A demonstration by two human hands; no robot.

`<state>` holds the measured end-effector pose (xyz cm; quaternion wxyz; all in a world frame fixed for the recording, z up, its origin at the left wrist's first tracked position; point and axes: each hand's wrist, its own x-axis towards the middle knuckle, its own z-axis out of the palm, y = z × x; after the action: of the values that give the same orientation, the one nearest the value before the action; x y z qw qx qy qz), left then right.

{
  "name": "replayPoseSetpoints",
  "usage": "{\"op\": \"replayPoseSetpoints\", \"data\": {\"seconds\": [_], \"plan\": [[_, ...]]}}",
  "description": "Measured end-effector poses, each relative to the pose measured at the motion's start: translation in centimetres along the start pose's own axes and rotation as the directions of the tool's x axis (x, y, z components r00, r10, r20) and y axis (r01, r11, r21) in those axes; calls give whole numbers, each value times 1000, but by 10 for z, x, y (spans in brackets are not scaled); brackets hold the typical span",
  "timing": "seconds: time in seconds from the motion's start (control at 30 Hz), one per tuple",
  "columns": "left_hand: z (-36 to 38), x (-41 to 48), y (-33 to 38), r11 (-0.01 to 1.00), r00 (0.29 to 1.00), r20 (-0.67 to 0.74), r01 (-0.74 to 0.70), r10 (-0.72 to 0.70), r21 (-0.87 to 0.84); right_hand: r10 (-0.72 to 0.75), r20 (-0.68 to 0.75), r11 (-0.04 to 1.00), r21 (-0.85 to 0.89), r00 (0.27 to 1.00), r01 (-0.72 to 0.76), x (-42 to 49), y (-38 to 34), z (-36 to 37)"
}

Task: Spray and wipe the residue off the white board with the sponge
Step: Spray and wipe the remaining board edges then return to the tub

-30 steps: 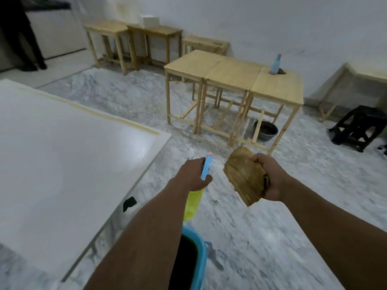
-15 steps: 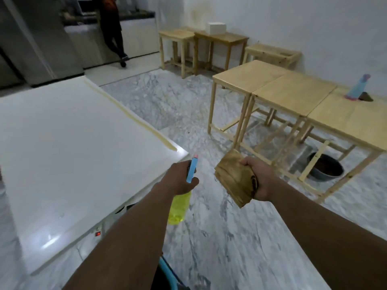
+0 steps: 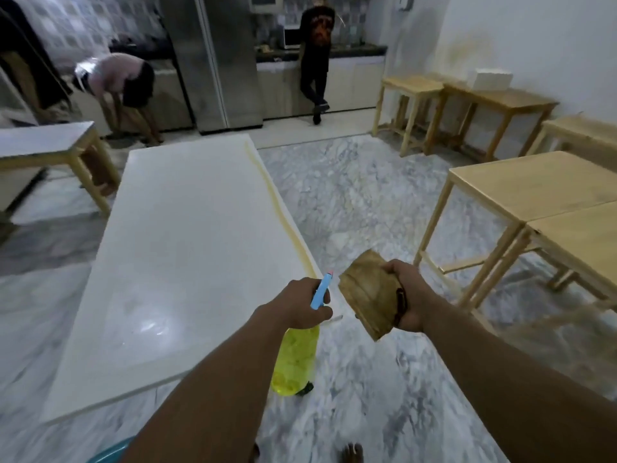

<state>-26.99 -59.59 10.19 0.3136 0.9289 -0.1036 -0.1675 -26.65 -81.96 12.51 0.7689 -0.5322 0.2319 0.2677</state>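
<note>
Wearer's body, head view. The left forearm (image 3: 207, 396) and right forearm (image 3: 500, 372) are bare from the lower frame edge up to the wrists. Each ends in a bare hand, the left grip (image 3: 302, 307) and the right grip (image 3: 405, 295), with the fingers partly hidden. At the bottom edge are the toes of a bare foot (image 3: 353, 452), blurred.

White board (image 3: 187, 262) top flat, bare but for a residue streak (image 3: 277, 208) along its right edge. Marble floor aisle (image 3: 350, 202) runs between that edge and the wooden tables (image 3: 534, 195) at right. Low table (image 3: 43, 145) just beside far left corner. Left hand (image 3: 300, 309) grips spray bottle (image 3: 295, 359) over near right corner.
</note>
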Motion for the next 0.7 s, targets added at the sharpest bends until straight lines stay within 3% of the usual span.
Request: {"op": "replayPoseSetpoints", "data": {"seconds": [0.17,0.7], "plan": [[-59,129,-9,991,985,-109,133,-133,-8,86,134,992,-101,987,-73,141,-112,13],[-131,350,22,968,967,-79,247,-243,40,154,350,982,-156,924,-104,350,-295,26]]}}
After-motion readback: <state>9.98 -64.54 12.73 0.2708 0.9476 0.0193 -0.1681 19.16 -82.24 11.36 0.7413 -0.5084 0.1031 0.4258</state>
